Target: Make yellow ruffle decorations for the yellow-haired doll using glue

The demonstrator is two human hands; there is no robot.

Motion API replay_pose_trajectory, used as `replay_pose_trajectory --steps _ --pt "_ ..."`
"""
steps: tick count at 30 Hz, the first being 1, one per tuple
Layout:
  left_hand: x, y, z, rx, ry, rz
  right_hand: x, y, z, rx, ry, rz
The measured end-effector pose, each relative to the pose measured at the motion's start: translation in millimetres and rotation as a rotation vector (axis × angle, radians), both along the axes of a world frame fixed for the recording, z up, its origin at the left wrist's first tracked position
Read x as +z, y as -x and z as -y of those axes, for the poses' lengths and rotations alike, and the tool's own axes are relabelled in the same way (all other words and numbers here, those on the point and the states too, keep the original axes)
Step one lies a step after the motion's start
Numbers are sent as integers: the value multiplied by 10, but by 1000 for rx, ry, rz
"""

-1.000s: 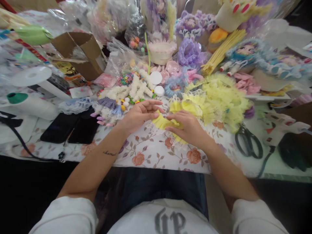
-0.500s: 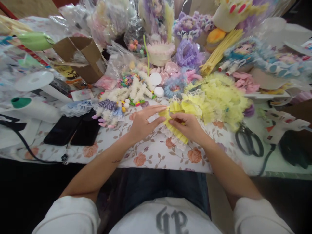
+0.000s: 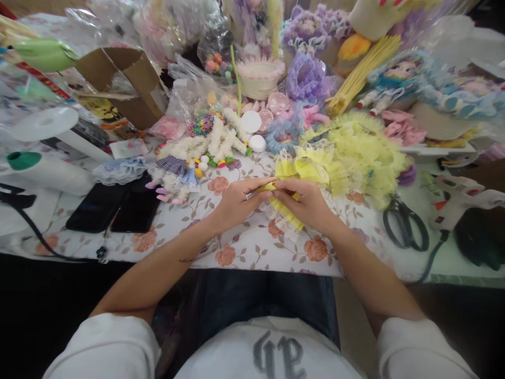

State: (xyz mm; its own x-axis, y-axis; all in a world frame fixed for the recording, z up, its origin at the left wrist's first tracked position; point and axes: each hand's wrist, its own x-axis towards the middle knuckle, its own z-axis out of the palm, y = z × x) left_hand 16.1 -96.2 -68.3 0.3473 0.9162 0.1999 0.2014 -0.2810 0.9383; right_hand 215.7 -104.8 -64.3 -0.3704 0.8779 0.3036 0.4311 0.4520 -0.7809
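Between my two hands is a strip of yellow pleated fabric with white lace edging [image 3: 291, 217], its lower end hanging toward the floral tablecloth [image 3: 252, 250]. My left hand [image 3: 239, 204] pinches the strip's end between thumb and fingers. Close against it, my right hand [image 3: 302, 202] also pinches the fabric, fingertips nearly meeting the left ones. Just behind my right hand lies more yellow lace-trimmed ruffle [image 3: 311, 167], and beside it a heap of pale yellow tulle [image 3: 361, 152]. My fingers hide part of the fold.
Black-handled scissors [image 3: 405, 223] and a white glue gun [image 3: 457, 202] lie at the right. Two dark phones [image 3: 136, 205] rest at the left, near a thread cone [image 3: 47, 173]. Small plush dolls [image 3: 177, 163], a white basket [image 3: 260, 76] and a cardboard box [image 3: 122, 87] stand behind.
My left fingers have closed from a flatter pose into a pinch on the yellow strip, folding its end. The right hand stays nearly in place. The view has shifted slightly.
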Motion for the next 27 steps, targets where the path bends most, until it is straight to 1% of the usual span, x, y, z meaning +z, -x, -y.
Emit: replay_pose_trajectory --steps 3,6,10,13,17,19,21,23,25,27 --pt "-26 -5 -18 -30 87 90 -26 13 2 -23 -27 6" --pt "-2 -21 -11 -43 193 221 -21 24 8 -86 -15 -15" --pt "51 -33 9 10 286 298 28 20 11 -96 73 -74" --pt "46 -23 -9 47 349 363 68 -2 3 -83 149 -65" --pt "24 7 -70 127 390 439 113 -68 -12 -65 234 16" --pt "32 24 -98 160 393 470 132 -110 -20 -29 290 39" --pt "56 39 -119 187 388 504 150 -149 -30 17 340 21" --pt "88 51 -133 215 387 547 168 -181 -43 34 351 -14" --pt "118 60 -143 231 396 585 182 -206 -56 0 332 -56" --pt "137 67 -147 217 407 602 187 -223 -69 -77 300 -123"
